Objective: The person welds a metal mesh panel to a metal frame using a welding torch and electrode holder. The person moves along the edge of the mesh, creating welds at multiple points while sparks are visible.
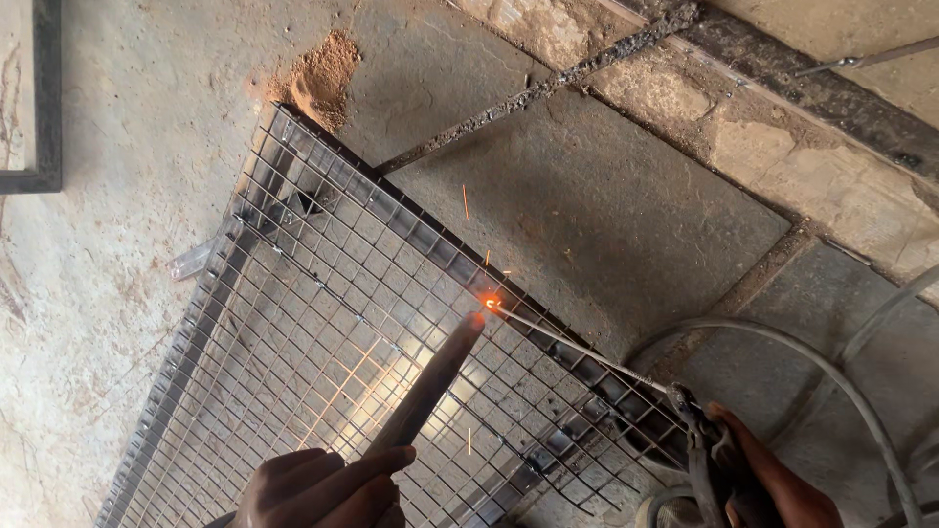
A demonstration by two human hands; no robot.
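Lighting: dim, flat daylight; soft shadows. Orange glow from the weld spark [489, 304] tints the wire mesh [323, 362]. Focus sharp.

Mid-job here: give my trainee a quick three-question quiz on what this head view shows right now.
1. True or false: the welding rod's tip glows at the far edge of the wire mesh panel.
2. Which hand grips the electrode holder? A left, B right.
3. What does the left hand press onto the mesh beside the glow?

Key: 1 true. 2 B, the right hand. 3 A dark bar, its end beside the sparks.
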